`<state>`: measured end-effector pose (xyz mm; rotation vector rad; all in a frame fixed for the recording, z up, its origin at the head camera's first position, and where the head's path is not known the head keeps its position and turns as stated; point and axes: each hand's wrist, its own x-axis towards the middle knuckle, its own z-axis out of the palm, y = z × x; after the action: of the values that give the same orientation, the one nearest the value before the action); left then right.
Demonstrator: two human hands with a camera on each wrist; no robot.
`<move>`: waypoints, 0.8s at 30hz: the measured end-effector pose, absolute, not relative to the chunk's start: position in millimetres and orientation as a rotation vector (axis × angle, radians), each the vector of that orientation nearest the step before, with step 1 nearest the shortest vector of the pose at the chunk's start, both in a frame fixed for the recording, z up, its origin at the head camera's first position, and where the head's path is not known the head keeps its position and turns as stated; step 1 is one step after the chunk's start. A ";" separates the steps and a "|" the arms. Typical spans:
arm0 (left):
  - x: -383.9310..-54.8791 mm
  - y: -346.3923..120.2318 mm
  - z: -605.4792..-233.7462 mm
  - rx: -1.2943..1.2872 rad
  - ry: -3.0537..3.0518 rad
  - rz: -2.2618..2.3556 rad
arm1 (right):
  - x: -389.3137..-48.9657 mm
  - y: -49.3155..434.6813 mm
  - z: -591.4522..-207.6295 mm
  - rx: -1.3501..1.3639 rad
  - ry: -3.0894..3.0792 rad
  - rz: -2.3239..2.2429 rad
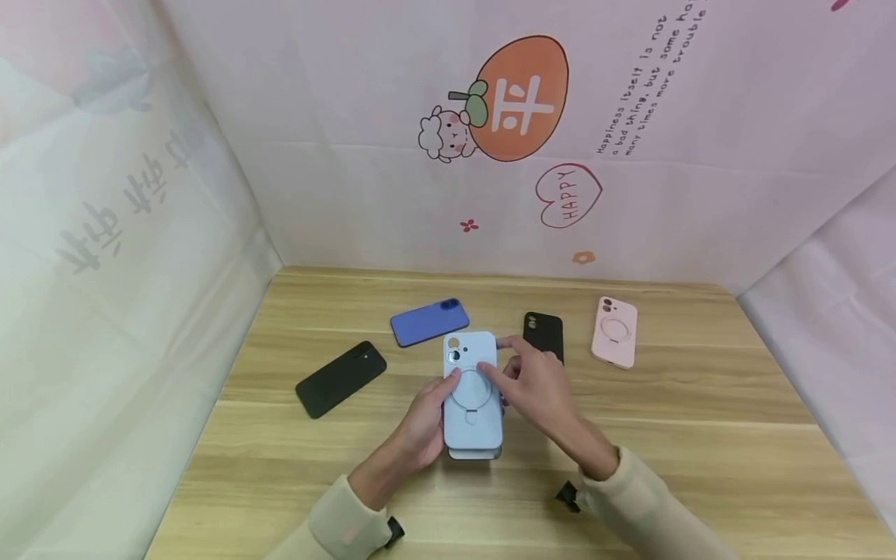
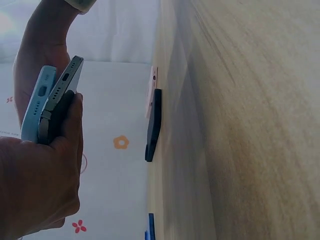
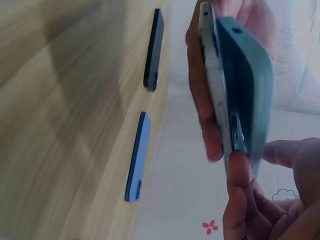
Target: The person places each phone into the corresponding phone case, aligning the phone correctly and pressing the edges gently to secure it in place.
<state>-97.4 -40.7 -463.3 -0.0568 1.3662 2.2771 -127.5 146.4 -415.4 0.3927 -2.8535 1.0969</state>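
A light blue phone case (image 1: 472, 429) with a ring on its back is held over the table, camera cutouts toward the far side. Under it lies a phone (image 2: 62, 87) with a metallic edge, which shows past the case's near end in the head view. The two stand slightly apart at that end, and a gap also shows in the right wrist view. My left hand (image 1: 423, 426) grips both from the left, thumb on the case and fingers behind the phone. With my right hand (image 1: 544, 389) I pinch the upper right side, thumb on the case's back.
To the left on the wooden table (image 1: 280, 482) lies a black phone (image 1: 341, 379). A blue phone (image 1: 429, 322) lies behind my hands. Farther right are a black case (image 1: 544, 334) and a pink case (image 1: 615, 333) with a ring. Printed cloth (image 1: 364, 202) hangs around the table.
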 end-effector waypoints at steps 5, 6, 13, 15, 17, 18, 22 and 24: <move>-97.0 -40.2 -463.0 -0.053 1.369 2.288 | -135.4 152.0 -414.7 0.440 -2.796 0.973; -96.7 -40.2 -463.0 -0.051 1.368 2.288 | -138.4 153.2 -414.3 0.448 -2.785 0.980; -94.4 -40.2 -462.7 -0.017 1.335 2.266 | -164.4 160.4 -406.2 0.505 -2.854 1.373; -93.2 -39.7 -462.3 -0.011 1.331 2.260 | -170.9 161.7 -405.0 0.504 -2.906 1.530; -92.3 -39.0 -462.0 -0.005 1.328 2.253 | -175.7 161.8 -404.7 0.461 -2.967 1.656; -92.1 -38.7 -461.9 -0.005 1.328 2.250 | -177.5 161.5 -404.3 0.447 -2.991 1.704; -91.4 -37.7 -461.8 -0.007 1.339 2.244 | -181.2 159.0 -403.3 0.397 -3.057 1.801; -91.4 -37.5 -462.1 -0.010 1.345 2.242 | -182.7 157.9 -403.9 0.404 -3.057 1.839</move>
<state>-91.4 -37.5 -462.1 -0.0099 1.3448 2.2415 -182.7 157.9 -403.9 0.4041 -3.0571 1.8386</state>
